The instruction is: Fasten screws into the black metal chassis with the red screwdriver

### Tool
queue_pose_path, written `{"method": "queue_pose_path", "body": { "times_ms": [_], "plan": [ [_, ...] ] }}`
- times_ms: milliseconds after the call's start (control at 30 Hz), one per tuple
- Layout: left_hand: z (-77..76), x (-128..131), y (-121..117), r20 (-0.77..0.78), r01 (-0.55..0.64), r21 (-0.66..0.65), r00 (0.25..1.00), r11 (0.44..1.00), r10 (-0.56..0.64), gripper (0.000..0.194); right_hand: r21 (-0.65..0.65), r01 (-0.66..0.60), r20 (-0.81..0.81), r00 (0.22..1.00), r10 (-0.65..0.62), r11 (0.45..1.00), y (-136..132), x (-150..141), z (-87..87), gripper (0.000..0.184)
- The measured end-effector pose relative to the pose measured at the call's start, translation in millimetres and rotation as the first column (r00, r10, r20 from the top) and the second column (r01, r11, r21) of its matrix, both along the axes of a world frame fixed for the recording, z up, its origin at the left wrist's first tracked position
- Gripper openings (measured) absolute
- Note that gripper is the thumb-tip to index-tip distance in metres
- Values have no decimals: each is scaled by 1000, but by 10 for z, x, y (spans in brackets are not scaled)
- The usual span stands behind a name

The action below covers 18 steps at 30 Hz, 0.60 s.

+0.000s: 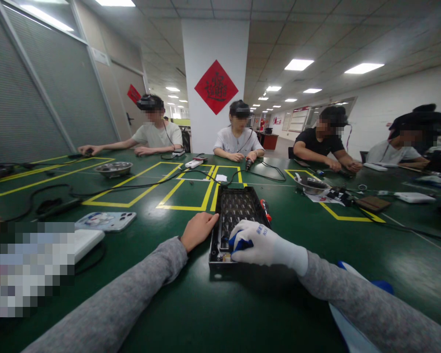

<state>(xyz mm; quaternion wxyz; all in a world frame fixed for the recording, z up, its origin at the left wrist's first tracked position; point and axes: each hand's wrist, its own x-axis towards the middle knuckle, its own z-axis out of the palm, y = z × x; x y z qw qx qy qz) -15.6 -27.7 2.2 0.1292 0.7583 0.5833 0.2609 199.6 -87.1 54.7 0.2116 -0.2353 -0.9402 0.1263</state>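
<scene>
A long black case (211,255) lies on the green table in front of me, with rows of small metal pieces (238,208) inside. My left hand (200,229), bare, grips the case's left rim with the fingers close together. My right hand (255,243) wears a white glove with a blue palm and is over the near right part of the case. Its fingers are curled in a pinch, and what they hold is hidden. Beside the case's right wall is a red-and-black tool (265,211), partly covered.
To the left lie a phone (106,221), a white box (90,242) and a metal bowl (113,169). Black cables (132,185) cross the table. Another metal bowl (310,185) and a brown block (373,204) are at right. Several people sit around the table.
</scene>
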Motion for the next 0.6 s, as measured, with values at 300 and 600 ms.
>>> {"method": "queue_pose_path", "body": {
  "times_ms": [300,600],
  "plan": [
    [-9,-6,8,10,6,1,1000,1000,-6,51,-61,23,-47,999,-26,998,-7,30,11,29],
    [-3,-3,11,12,-6,-12,1000,1000,6,52,-330,10,-453,876,-168,944,113,94,122,42]
  ]
}}
